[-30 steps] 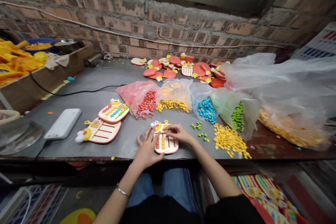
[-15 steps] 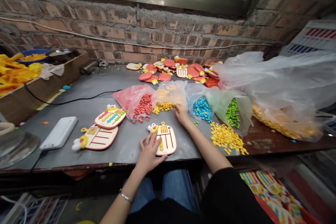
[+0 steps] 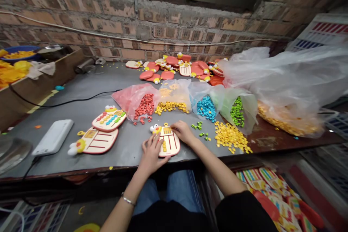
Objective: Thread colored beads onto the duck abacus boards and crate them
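A toy board with a duck head lies flat near the front edge of the grey table. The left hand rests spread open on its left side. The right hand touches its upper right corner, fingers curled; what it grips cannot be told. Bags of red beads, yellow beads and blue beads lie just behind.
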Demonstrator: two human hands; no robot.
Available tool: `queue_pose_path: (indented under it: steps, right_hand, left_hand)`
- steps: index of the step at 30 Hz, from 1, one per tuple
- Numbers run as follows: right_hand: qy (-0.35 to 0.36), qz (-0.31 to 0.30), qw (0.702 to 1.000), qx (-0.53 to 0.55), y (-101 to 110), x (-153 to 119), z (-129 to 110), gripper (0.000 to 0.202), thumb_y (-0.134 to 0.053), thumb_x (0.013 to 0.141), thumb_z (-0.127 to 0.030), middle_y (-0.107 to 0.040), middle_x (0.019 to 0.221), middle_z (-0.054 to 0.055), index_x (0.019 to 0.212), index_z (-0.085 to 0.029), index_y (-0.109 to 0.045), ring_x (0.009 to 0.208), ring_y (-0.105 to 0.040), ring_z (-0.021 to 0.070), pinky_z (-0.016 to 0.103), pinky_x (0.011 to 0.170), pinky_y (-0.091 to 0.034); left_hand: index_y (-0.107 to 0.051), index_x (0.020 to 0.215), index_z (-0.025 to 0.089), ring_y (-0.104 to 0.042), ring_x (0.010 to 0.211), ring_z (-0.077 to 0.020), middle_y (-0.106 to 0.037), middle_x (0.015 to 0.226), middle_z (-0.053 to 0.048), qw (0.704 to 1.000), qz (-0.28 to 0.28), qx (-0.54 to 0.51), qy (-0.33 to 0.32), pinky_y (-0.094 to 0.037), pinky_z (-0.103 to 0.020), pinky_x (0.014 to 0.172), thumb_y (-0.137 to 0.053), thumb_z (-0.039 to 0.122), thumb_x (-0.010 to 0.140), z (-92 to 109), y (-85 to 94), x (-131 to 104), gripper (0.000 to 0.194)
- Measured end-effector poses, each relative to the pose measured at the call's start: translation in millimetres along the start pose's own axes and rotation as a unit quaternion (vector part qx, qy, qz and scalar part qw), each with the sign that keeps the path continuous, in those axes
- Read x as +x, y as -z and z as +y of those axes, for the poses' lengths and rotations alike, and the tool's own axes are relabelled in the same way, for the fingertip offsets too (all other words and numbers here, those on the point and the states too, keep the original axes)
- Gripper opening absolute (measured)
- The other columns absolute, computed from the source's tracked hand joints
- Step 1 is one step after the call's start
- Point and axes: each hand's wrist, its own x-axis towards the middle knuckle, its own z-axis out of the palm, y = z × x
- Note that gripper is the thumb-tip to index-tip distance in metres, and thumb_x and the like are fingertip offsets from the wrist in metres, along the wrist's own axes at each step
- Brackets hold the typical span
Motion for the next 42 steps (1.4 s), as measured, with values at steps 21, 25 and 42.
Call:
queue_pose_path:
  steps: [21, 25, 42]
  right_hand:
    - [-0.195, 0.224, 0.954, -0.031, 63.4, -2.9, 77.4, 0.023, -0.048, 0.087, -0.018, -0.069, 0.092, 0.009, 0.093, -0.017, -0.069, 0.084, -0.06, 0.0212, 0.034, 0.079, -0.047]
    - [-0.232, 0.114, 0.95, -0.177, 78.6, -3.3, 121.1, 0.024, -0.05, 0.078, -0.004, -0.065, 0.094, 0.012, 0.088, -0.014, -0.069, 0.09, -0.058, 0.0227, 0.033, 0.084, -0.044]
    - [-0.002, 0.059, 0.998, 0.01, -8.3, -6.5, -2.9, 0.012, -0.056, 0.085, -0.011, -0.066, 0.085, 0.007, 0.078, -0.019, -0.064, 0.085, -0.058, 0.0202, 0.033, 0.078, -0.046]
  left_hand:
    - [-0.045, 0.136, 0.021, -0.035, 0.13, -0.0359, -0.042, 0.146, -0.015, 1.0, -0.03, -0.004, 0.002, -0.027, -0.052, 0.1, -0.063, 0.045, 0.073, -7.6, -2.6, 2.7, 0.07]
    - [-0.046, 0.135, 0.02, -0.035, 0.131, -0.0356, -0.043, 0.145, -0.014, 1.0, -0.022, -0.001, -0.004, -0.028, -0.051, 0.1, -0.063, 0.044, 0.072, -7.3, -3.0, 2.3, 0.07]
    - [-0.042, 0.138, 0.018, -0.034, 0.133, -0.0359, -0.042, 0.146, -0.017, 1.0, -0.029, 0.0, 0.003, -0.027, -0.053, 0.102, -0.062, 0.046, 0.076, -1.8, 1.5, 1.8, 0.072]
